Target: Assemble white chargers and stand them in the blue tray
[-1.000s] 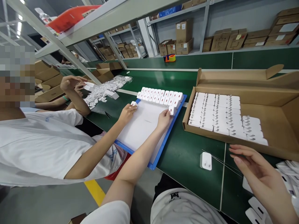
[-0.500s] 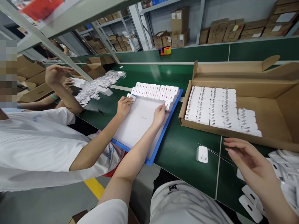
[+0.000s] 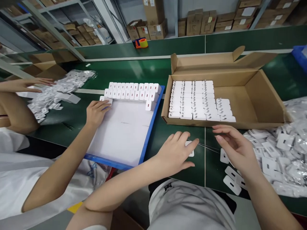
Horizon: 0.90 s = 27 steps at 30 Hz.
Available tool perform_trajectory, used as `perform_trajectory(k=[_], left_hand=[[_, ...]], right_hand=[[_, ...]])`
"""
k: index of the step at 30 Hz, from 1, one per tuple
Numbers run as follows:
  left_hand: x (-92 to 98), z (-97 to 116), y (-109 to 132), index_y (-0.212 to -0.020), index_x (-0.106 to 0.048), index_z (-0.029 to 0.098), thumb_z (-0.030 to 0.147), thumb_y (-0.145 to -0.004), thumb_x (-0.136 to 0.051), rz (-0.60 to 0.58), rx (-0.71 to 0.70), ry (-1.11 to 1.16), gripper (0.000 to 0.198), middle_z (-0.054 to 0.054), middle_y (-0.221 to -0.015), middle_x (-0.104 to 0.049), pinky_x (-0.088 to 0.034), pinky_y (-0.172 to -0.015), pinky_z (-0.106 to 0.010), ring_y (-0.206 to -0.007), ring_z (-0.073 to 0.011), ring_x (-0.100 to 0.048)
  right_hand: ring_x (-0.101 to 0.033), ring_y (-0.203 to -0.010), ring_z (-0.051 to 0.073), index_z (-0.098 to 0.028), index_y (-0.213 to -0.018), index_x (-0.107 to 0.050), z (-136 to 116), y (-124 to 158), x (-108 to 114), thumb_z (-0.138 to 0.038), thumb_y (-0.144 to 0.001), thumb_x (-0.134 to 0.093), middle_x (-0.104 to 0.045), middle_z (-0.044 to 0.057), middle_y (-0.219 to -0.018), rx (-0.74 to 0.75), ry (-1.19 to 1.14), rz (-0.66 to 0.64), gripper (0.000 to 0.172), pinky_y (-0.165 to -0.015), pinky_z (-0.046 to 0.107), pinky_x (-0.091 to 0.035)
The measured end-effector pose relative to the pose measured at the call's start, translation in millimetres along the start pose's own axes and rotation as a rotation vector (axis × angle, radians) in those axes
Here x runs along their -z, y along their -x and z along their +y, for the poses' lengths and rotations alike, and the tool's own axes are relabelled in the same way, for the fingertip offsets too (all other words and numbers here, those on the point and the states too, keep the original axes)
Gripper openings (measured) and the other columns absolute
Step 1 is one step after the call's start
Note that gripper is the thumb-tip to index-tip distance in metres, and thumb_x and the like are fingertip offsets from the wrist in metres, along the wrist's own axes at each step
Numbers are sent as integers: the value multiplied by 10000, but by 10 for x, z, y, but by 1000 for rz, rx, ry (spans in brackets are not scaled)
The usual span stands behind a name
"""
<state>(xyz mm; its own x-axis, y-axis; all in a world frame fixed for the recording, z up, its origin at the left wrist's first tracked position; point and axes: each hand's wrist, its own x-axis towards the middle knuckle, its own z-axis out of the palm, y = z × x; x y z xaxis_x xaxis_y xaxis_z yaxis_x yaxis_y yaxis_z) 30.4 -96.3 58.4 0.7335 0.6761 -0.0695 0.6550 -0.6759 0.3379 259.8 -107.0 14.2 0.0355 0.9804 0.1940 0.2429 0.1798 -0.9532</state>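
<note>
My left hand [image 3: 176, 151] is over the green bench with its fingers apart, partly covering a white rounded plastic piece [image 3: 191, 154]. Whether the fingertips touch that piece cannot be made out. Thin metal tweezers [image 3: 209, 147] lie between my two hands. To their right, my right hand [image 3: 236, 148] hovers with fingers loosely curled and apart, nothing visible in it. Below and beside it lie several white slotted plates [image 3: 232, 184]. Left of my hands stands a blue-edged tray [image 3: 144, 153] with rows of white blocks [image 3: 131, 91] along its far side and a single block [image 3: 149, 105] below them.
A co-worker's hand [image 3: 97, 111] touches a block at the tray's left. An open cardboard box [image 3: 249, 100] holds stacked white pieces [image 3: 192, 100]. Bagged white parts [image 3: 280, 156] are heaped at right. Another person's hand [image 3: 28, 85] is by a pile at far left.
My left hand has left the block at the tray's right side and come right to the white piece near the tweezers. The view has turned rightward; my right hand stays similarly posed.
</note>
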Motion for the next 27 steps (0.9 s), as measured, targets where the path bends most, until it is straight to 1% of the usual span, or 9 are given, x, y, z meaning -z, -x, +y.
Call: perform_trajectory(k=[2,3,6,9,12,16,20,23,27], left_hand=[[-56,-79,-76,-1324,-548,124,301,-830,-702,-72,49,158,547,-178,-1184,-552,-507,-860,-482,-1002,-308,-581],[-69,-128,-118,-1294,-569,127,299,-840,-688,-76,90,314,499,-163,-1153,-569,-520,-841,-449,-952,-274,-600],[-58,-244,-243,-1207,-606,139,407,-842,-679,1,235,1024,458,-123,-1081,-616,-537,-800,-345,-881,-199,-630],[-43,-267,-350,-1119,-629,137,443,-846,-681,43,270,1670,414,-86,-1011,-644,-534,-827,-300,-889,-168,-650],[-105,-240,-410,-1102,-638,143,388,-826,-728,-3,268,1957,379,-76,-1018,-654,-531,-883,-313,-933,-174,-659],[-222,-255,-396,-1173,-603,180,401,-857,-687,-93,263,1982,395,-84,-1066,-657,-534,-861,-344,-949,-208,-668],[-220,-332,-332,-1197,-595,188,494,-930,-544,-13,234,1600,410,-86,-1127,-628,-497,-849,-292,-988,-187,-621],[-176,-363,-304,-1212,-589,181,485,-929,-539,69,195,1312,418,-106,-1185,-610,-483,-825,-288,-973,-182,-602],[-127,-329,-310,-1123,-639,156,363,-864,-649,93,91,1126,332,-105,-1113,-645,-494,-823,-304,-952,-189,-609]], right_hand=[[-575,-1150,206,-263,-1016,-674,-14,1,6,-301,-924,-620,-606,55,-1192,-7,0,-17,113,-921,301,-508],[-576,-1149,207,-264,-1021,-672,-23,3,12,-295,-928,-615,-603,56,-1196,-11,-2,-29,114,-915,301,-510],[-568,-1164,224,-267,-1101,-654,-51,18,29,-271,-925,-615,-582,73,-1240,40,-32,-106,180,-925,328,-515],[-525,-1227,274,-263,-1256,-592,-70,41,12,-248,-870,-686,-554,103,-1294,188,-57,-204,398,-973,399,-504],[-543,-1199,271,-260,-1282,-578,-72,58,-55,-174,-815,-739,-595,97,-1246,316,48,-159,501,-990,418,-495],[-617,-1038,224,-246,-1260,-598,-63,51,-132,-66,-822,-700,-661,81,-1121,463,235,-40,485,-882,375,-524],[-628,-970,234,-227,-1339,-547,-67,30,-124,-67,-831,-685,-664,97,-1107,569,333,-62,551,-822,397,-530],[-630,-963,246,-231,-1381,-508,-69,23,-100,-80,-843,-670,-669,102,-1123,594,375,-112,582,-813,415,-530],[-600,-1033,262,-242,-1447,-423,-46,27,-74,-89,-881,-618,-652,109,-1197,553,373,-283,618,-865,439,-519]])
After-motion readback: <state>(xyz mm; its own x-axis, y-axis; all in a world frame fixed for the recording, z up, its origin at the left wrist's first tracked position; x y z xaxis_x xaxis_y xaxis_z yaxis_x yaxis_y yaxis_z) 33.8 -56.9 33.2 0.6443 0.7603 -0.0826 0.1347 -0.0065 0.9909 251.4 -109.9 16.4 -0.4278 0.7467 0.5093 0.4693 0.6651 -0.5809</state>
